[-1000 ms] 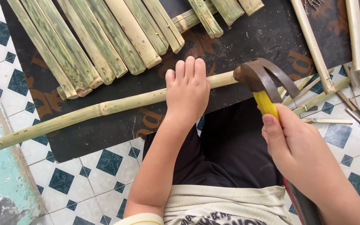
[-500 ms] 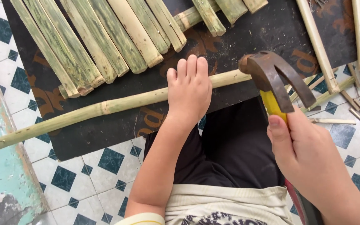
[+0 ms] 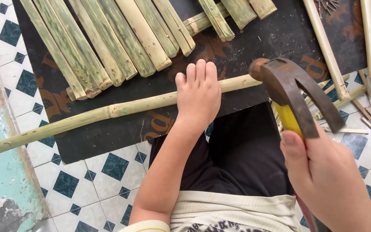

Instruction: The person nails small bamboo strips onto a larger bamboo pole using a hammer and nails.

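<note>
Nearest the camera, the right hand (image 3: 323, 180) is clenched around the yellow handle of a rusty claw hammer (image 3: 295, 92), whose head hangs just above the right end of a long green bamboo pole (image 3: 108, 112). A little farther out, the left hand (image 3: 198, 94) lies flat with fingers released and pressed on the pole, which rests slantwise on a black mat (image 3: 254, 38) over the tiled floor (image 3: 104, 180). Beyond it, split bamboo slats (image 3: 121, 38) lie side by side on the mat, with thin bamboo strips (image 3: 327, 47) off to the right.
</note>
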